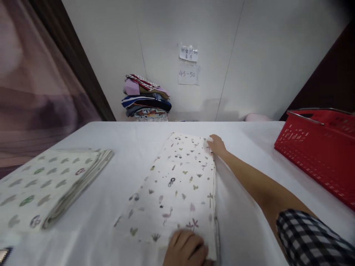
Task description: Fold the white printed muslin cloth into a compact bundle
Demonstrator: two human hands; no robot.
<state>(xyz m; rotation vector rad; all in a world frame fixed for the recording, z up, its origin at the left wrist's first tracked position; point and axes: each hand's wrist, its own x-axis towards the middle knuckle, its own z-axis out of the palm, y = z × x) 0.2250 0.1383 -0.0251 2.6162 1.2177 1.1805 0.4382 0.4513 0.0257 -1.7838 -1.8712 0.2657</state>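
Note:
A white cloth (177,181) printed with small flamingos, plants and other motifs lies folded in a long rectangle on the white-covered table. At its far right corner, my right hand (217,146) is closed on the edge, the fingertips pinching the fabric. My left hand (186,249) rests at the near end with its fingers curled together over the cloth; the bottom of the picture cuts this hand off. Layers of the fold show along the cloth's right side. To the left lies another folded cloth (52,181), white with grey leaf-like shapes and a few coloured ones.
A red plastic basket (318,151) with a metal handle stands at the right of the table (133,133). Behind the far edge is a pile of folded fabrics (146,99) against the wall, below two paper notes (188,75). A curtain (41,92) hangs at the left.

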